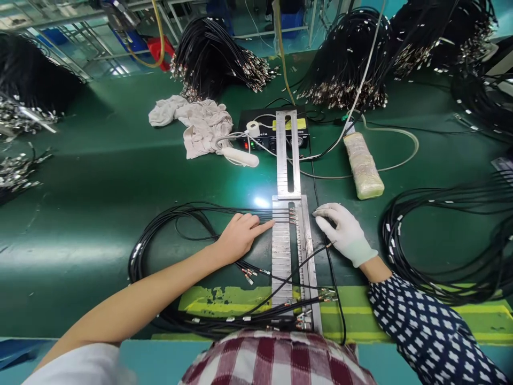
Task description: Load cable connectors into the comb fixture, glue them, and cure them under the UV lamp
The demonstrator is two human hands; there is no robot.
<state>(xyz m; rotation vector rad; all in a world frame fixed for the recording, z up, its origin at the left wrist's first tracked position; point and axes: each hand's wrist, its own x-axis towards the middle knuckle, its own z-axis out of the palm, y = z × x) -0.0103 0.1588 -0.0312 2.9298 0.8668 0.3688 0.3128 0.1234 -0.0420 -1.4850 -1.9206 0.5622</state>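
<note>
My bare left hand (239, 235) is over the left edge of a slotted metal fixture (282, 251). Its index finger is stretched out, the tip on a black cable at the fixture, while the other fingers curl. Several black cables (256, 212) run under or past this hand into the fixture's grooves, their copper-coloured terminals (294, 216) lined up in the slot. My right hand (340, 227), in a white glove, lies just right of the fixture, thumb and index finger apart. One cable's terminal (330, 244) meets the glove's lower edge; a grip on it is not visible.
Loose cable ends (328, 294) cross the fixture's near end. Behind it stand a black control box (262, 115), a white cloth (208, 125) and a wrapped block (364, 166). Cable bundles (212, 53) line the back; a cable coil (390, 235) lies right.
</note>
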